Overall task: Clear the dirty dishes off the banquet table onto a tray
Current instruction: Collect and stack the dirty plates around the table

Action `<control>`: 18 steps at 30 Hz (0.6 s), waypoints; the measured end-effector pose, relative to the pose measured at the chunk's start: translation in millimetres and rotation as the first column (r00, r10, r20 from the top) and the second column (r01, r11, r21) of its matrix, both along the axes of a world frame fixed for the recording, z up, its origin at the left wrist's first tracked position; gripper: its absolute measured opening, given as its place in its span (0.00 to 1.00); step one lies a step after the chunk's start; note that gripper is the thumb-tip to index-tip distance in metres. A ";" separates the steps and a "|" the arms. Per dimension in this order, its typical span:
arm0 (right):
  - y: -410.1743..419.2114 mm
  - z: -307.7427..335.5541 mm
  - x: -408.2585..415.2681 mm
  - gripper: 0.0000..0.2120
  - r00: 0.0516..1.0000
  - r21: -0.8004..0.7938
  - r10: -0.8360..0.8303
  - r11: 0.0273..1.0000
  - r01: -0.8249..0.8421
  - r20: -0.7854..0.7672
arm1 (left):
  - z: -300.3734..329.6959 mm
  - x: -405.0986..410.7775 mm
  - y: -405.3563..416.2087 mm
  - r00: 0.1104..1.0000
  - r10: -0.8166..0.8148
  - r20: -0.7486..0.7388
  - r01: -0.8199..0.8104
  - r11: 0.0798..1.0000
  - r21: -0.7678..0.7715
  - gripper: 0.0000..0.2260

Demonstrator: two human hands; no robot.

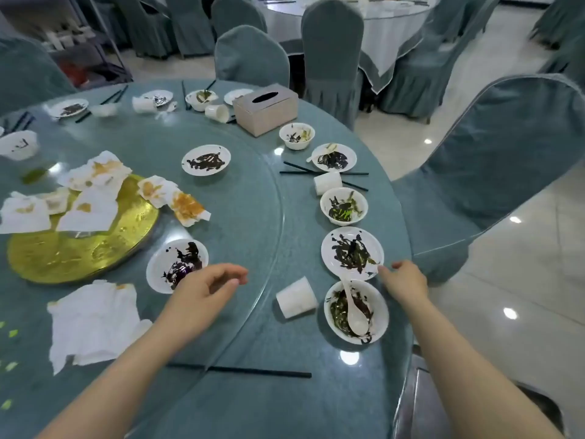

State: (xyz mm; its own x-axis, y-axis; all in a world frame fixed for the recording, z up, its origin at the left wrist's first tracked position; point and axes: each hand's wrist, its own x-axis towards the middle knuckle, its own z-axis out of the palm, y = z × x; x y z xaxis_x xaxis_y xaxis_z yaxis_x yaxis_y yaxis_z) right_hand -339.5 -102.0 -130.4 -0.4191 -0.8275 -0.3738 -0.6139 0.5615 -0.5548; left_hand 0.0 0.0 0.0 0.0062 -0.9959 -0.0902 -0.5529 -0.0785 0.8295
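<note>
My right hand (403, 282) touches the near right rim of a white plate (352, 252) smeared with dark sauce, fingers apart and not closed around it. Just in front stands a white bowl (356, 312) with a white spoon (354, 312) lying in it. My left hand (205, 288) hovers open over the glass turntable (247, 217), next to a dirty plate (175, 264). A tipped white cup (296, 297) lies between my hands. Further along the rim sit another bowl (344, 205), a cup (327, 182), a plate (334, 157) and a small bowl (296, 135).
Soiled napkins (95, 321) and a gold disc (79, 248) lie on the turntable. Black chopsticks (240, 370) lie near me. A tissue box (266, 109) stands at the far side with more dishes behind it. A covered chair (493, 172) is at the right. A metal surface (421, 403) shows at the lower right.
</note>
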 end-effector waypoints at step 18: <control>4.0 35.5 8.3 0.09 0.723 0.024 -0.341 0.912 0.410 0.601 | 4.1 9.0 19.8 0.968 0.109 -0.224 -0.081 0.988 0.131 0.11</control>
